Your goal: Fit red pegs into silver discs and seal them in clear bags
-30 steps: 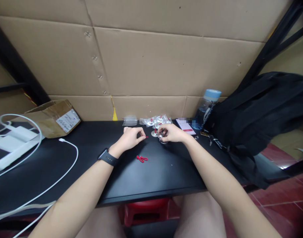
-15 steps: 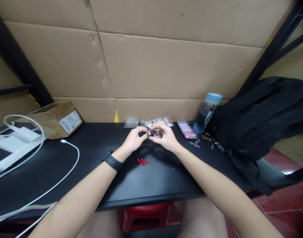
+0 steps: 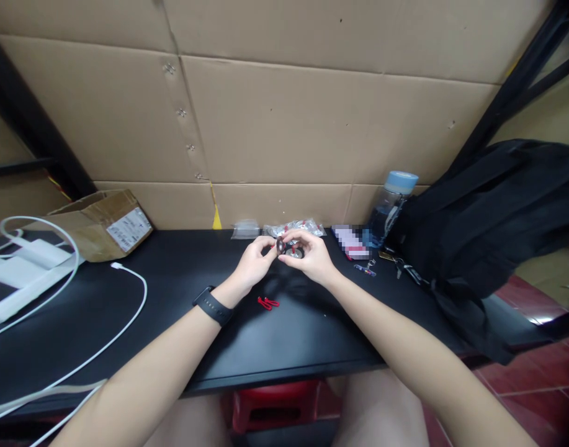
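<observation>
A small dark, shiny round piece (image 3: pixel 281 246) is pinched between the fingertips of both hands above the desk. My left hand (image 3: pixel 256 261), with a black watch on its wrist, holds it from the left. My right hand (image 3: pixel 313 256) curls round its right side. Just behind the fingers, partly hidden, is a silvery round item (image 3: pixel 294 252) with a bit of red. A red looped cord (image 3: pixel 268 303) lies on the black desk nearer to me. Clear plastic packets with silver and red contents (image 3: pixel 303 228) lie behind my hands.
Left are an open cardboard box (image 3: pixel 112 226), a white charger (image 3: pixel 33 261) and white cables. A flat clear bag (image 3: pixel 246 229) lies at the back. Right are a phone-like item (image 3: pixel 350 242), keys (image 3: pixel 399 268), a water bottle (image 3: pixel 391 208) and a black backpack (image 3: pixel 489 217).
The round piece between my fingertips has turned and now looks darker. Both hands stay in nearly the same place, and the view has shifted slightly.
</observation>
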### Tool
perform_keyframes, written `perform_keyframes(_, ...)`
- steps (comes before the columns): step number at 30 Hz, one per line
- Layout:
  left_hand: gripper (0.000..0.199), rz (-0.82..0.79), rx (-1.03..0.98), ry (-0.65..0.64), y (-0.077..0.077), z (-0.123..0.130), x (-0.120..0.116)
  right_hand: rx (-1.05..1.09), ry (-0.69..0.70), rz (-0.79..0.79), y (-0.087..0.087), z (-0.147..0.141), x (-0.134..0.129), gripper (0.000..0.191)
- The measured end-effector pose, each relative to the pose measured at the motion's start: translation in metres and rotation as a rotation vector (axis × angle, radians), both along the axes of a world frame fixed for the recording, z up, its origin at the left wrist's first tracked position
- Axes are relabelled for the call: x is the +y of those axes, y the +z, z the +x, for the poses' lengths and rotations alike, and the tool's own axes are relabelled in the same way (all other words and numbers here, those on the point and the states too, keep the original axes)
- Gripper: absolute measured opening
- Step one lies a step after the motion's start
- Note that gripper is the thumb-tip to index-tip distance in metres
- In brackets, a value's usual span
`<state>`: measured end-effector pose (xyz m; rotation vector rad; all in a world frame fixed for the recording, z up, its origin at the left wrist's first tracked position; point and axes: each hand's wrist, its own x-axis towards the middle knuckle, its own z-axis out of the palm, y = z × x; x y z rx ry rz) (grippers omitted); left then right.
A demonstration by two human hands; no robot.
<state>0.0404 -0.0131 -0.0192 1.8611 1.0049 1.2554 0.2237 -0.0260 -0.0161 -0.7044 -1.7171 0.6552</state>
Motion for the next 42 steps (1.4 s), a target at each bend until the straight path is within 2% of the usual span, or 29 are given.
perform_keyframes(7, 0.017, 0.120, 0.090, 0.015, 0.003, -0.002, 0.002, 0.084, 0.012, -0.082, -0.002, -0.003, 0.000, 0.036)
perform_keyframes(13, 0.015, 0.209, 0.184, 0.046, 0.009, -0.003, -0.006, 0.137, 0.000, -0.111, -0.002, -0.003, 0.000, 0.041)
perform_keyframes(18, 0.013, 0.275, 0.242, 0.154, 0.017, -0.001, -0.015, 0.190, 0.063, -0.135, 0.000, -0.003, -0.001, 0.044)
perform_keyframes(26, 0.013, 0.343, 0.391, 0.254, 0.023, 0.001, -0.022, 0.251, 0.058, -0.241, 0.000, -0.005, -0.001, 0.050)
perform_keyframes(29, 0.013, 0.356, 0.421, 0.262, 0.023, 0.002, -0.023, 0.287, 0.076, -0.257, 0.000, -0.006, -0.001, 0.049)
perform_keyframes(36, 0.008, 0.323, 0.313, 0.274, 0.015, 0.011, -0.026, 0.323, 0.100, -0.215, 0.002, -0.007, -0.006, 0.044)
perform_keyframes(42, 0.009, 0.346, 0.358, 0.417, 0.013, 0.013, -0.025, 0.251, 0.003, -0.350, 0.007, -0.003, -0.004, 0.035)
